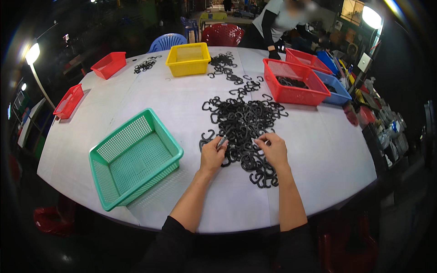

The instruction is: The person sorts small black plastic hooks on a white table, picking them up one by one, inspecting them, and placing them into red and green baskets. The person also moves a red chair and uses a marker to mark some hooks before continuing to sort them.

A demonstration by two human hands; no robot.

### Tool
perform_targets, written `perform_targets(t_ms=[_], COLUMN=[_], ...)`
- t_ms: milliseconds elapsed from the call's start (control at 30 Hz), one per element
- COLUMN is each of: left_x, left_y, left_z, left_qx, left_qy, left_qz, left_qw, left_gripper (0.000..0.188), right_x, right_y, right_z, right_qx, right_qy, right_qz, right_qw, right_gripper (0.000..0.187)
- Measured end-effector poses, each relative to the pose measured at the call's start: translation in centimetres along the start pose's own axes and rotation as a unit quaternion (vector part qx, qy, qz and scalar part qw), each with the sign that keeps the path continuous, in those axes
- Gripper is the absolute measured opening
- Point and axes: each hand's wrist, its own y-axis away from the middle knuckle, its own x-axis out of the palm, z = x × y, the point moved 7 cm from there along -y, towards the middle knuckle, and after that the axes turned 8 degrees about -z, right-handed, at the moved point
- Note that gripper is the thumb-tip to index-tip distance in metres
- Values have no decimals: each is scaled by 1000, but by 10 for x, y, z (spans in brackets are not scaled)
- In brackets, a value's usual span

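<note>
A pile of black, curved hook-like pieces (243, 120) is heaped on the white table in front of me. At its near left edge, my left hand (212, 154) is closed around a slim grey tool (222, 141), whose exact kind I cannot make out. Opposite it, my right hand (274, 150) pinches with thumb and fingertips over the pile's right side. Something small and pale shows at those fingertips, too small to name. More hooks lie between and below both hands.
A green mesh basket (136, 200) sits to my left. Farther back stand a yellow basket (189, 69), red baskets (298, 96) and a blue one (339, 95). Smaller hook heaps (145, 64) lie near the far edge. Across the table (182, 104), a person (277, 22) leans over.
</note>
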Motion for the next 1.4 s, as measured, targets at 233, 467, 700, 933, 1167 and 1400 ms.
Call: perform_targets(t_ms=[233,467,700,933,1167,1400], left_x=[7,24,-23,-177,-244,-247], left_y=[8,11,15,83,123,140], left_z=[-10,-1,-56,-122,-52,-91], left_qx=[42,-89,106,176,126,225], left_qy=[16,20,-30,-167,-511,-466], left_qz=[-65,84,-61,-140,-7,-42], left_qw=[997,992,992,960,850,855], left_gripper=[22,16,23,40,47,41], right_x=[9,14,28,-27,-48,-1], right_y=[9,13,58,21,152,307], right_z=[-10,-28,-2,-20,47,-38], right_qx=[225,162,-63,-71,76,147], right_qy=[-267,-65,107,46,-210,122], right_qz=[115,80,90,-109,309,543], right_qw=[930,981,988,991,925,818], right_gripper=[19,25,40,16,16,38])
